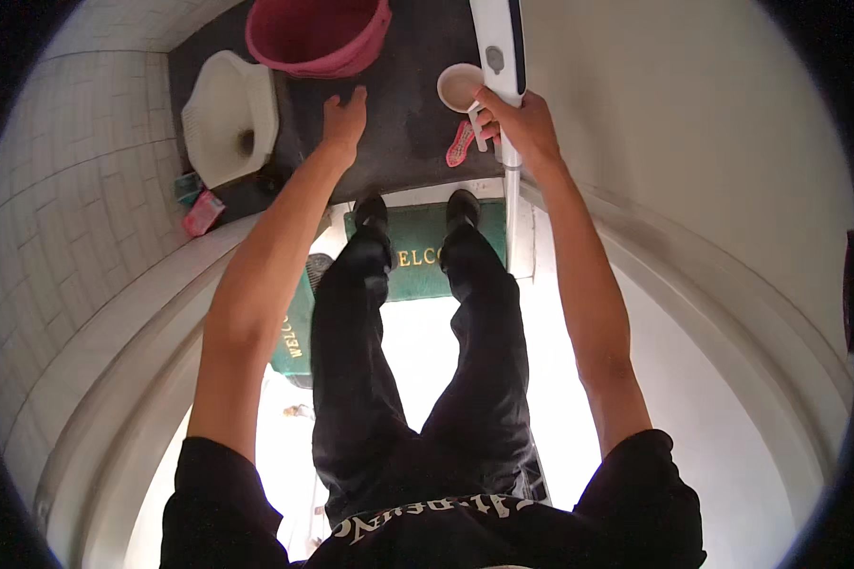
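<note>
Here we are looking down past our black shirt (578, 545) and black trousers (356, 379), legs set apart. Below us, a green mat (422, 284) with gold lettering lies against the pale sill along the near edge of the dark floor (398, 142), and our dark shoes (463, 211) are at that mat's far edge. A second green mat (301, 313) shows beside our left leg, set at an angle.

Now the hands! Our left hand (346, 125) is stretched out over the dark floor, fingers parted and slightly bent, nothing in them. Our right hand (526, 128) is at the white door (493, 28), fingers bent by its edge, right next to a pale handle (479, 133); whether they have hold of it, or how tightly, we cannot tell. That handle lines up with a pale cup (459, 87), mouth towards us, near the floor's right edge, partly behind the door in our view.

Just below the cup we spot a pink-rimmed, sole-shaped thing (460, 145) on the floor. Over on the left, a pink packet (204, 213) and a blue-green packet (189, 187) sit at the floor's near left corner, with a white squat toilet (232, 114) along the left edge, beside the pale tiled wall (85, 161). Farthest out, beyond our left fingertips and apart from them, stands the red bucket (327, 64), its top cut off by our view.
</note>
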Action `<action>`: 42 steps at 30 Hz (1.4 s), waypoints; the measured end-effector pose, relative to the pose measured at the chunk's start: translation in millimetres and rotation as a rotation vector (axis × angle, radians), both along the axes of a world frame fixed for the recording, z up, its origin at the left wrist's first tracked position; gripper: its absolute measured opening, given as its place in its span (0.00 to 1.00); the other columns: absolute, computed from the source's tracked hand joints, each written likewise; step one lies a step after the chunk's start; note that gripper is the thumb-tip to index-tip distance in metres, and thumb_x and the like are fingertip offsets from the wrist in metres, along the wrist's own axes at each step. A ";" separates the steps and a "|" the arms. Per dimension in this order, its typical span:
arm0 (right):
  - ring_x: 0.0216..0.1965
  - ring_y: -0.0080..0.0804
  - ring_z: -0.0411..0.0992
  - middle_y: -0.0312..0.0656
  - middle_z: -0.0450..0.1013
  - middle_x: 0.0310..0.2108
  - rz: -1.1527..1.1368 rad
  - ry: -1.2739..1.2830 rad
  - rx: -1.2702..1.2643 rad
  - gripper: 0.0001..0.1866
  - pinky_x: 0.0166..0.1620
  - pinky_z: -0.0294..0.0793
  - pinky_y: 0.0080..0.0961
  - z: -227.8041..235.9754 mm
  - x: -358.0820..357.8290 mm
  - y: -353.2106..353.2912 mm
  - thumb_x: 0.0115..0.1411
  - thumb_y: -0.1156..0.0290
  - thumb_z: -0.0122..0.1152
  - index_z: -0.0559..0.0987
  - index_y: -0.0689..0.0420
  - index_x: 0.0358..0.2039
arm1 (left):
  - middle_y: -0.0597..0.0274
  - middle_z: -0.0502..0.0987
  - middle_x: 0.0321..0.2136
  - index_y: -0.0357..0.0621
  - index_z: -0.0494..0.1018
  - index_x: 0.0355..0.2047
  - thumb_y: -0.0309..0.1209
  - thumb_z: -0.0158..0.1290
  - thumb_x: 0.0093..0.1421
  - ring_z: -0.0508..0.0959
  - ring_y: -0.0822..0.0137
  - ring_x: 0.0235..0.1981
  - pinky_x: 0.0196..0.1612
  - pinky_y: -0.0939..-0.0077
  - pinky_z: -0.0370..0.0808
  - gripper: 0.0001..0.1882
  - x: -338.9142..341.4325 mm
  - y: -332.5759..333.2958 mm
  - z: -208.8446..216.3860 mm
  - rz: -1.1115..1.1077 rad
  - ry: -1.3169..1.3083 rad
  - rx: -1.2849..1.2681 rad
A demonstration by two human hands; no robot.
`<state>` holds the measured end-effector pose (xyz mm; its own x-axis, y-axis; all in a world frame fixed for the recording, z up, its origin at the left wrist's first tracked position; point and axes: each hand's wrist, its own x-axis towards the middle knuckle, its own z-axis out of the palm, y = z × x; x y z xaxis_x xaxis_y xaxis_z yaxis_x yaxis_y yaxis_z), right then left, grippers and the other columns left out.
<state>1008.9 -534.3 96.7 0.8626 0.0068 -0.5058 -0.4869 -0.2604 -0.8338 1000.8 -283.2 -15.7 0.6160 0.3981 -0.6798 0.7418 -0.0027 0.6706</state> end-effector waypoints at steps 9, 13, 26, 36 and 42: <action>0.21 0.30 0.75 0.40 0.74 0.19 0.073 -0.091 -0.120 0.27 0.28 0.73 0.29 168.8 24.6 30.8 0.52 0.45 0.67 0.77 0.61 0.31 | 0.49 0.76 0.46 0.38 0.69 0.53 0.41 0.55 0.61 0.77 0.56 0.48 0.52 0.65 0.72 0.25 -88.5 -6.7 219.7 -0.344 -0.378 0.209; 0.27 0.28 0.75 0.40 0.75 0.25 0.096 -0.228 -0.128 0.33 0.31 0.74 0.26 234.1 27.3 59.3 0.53 0.44 0.66 0.72 0.64 0.41 | 0.54 0.78 0.42 0.43 0.75 0.44 0.36 0.57 0.58 0.78 0.53 0.44 0.49 0.62 0.73 0.16 -82.1 -4.6 304.6 -0.394 -0.685 0.376; 0.14 0.23 0.67 0.36 0.66 0.15 0.051 -0.352 -0.090 0.38 0.18 0.68 0.23 396.9 -50.8 92.1 0.55 0.32 0.54 0.67 0.63 0.36 | 0.51 0.79 0.39 0.42 0.76 0.42 0.31 0.55 0.56 0.77 0.52 0.43 0.48 0.60 0.73 0.13 -55.2 7.3 478.5 -0.519 -1.188 0.517; 0.22 0.36 0.76 0.50 0.73 0.23 0.054 -0.389 -0.031 0.42 0.28 0.75 0.32 415.1 -80.9 90.6 0.53 0.29 0.53 0.69 0.65 0.36 | 0.51 0.75 0.25 0.39 0.70 0.28 0.28 0.55 0.53 0.76 0.49 0.28 0.33 0.55 0.71 0.07 -82.9 -30.2 493.3 -0.647 -1.202 0.975; 0.12 0.23 0.66 0.36 0.67 0.14 -0.004 -0.659 -0.110 0.37 0.16 0.66 0.23 416.2 -68.2 87.3 0.56 0.34 0.54 0.68 0.63 0.32 | 0.55 0.73 0.21 0.43 0.67 0.26 0.31 0.52 0.57 0.75 0.51 0.24 0.30 0.57 0.72 0.07 -70.4 -50.7 480.9 -0.506 -1.235 0.914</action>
<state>940.6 -447.0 512.9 0.9914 -0.0190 0.1293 0.1139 -0.3605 -0.9258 930.4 -333.8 465.2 0.7659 -0.0322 0.6421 -0.4216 -0.7792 0.4638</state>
